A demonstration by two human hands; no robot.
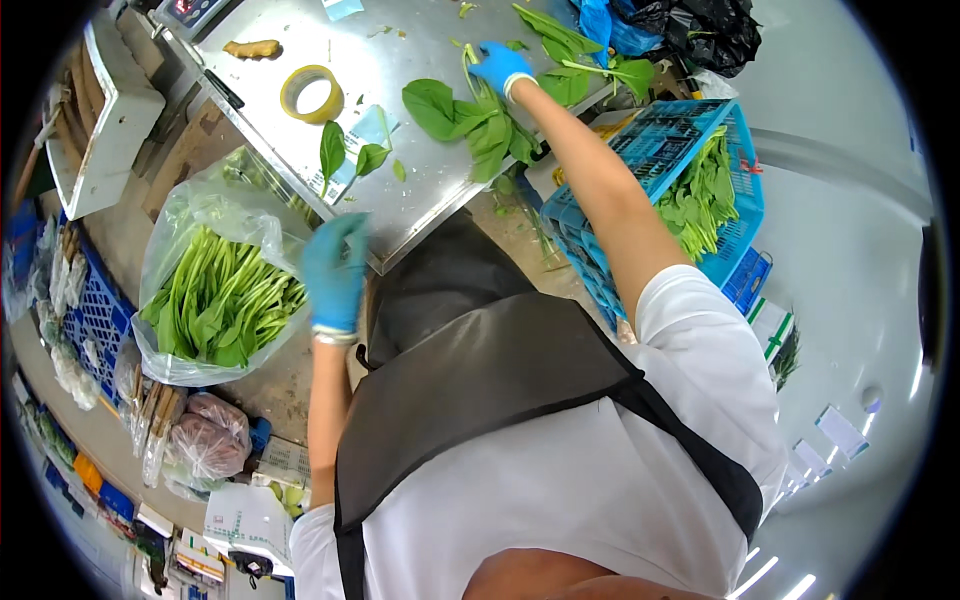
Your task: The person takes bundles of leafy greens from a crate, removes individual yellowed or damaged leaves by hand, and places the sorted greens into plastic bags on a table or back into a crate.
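Note:
My right hand point(498, 66), in a blue glove, reaches across the steel table point(420, 190) and grips the stems of a bunch of leafy greens point(470, 120) lying on it. My left hand point(335, 270), also blue-gloved and blurred, hangs off the table's near corner beside a clear plastic bag of greens point(215, 290); its fingers look loosely spread with nothing visible in them. Two loose leaves point(348, 155) lie on the table between the hands. I wear a dark apron over a white shirt.
A roll of yellow tape point(312, 93) and a piece of ginger point(252, 48) lie on the table's far side. A blue crate point(690, 170) with more greens stands at right. Blue and black bags point(680, 25) sit behind it. Packed produce and crates line the left.

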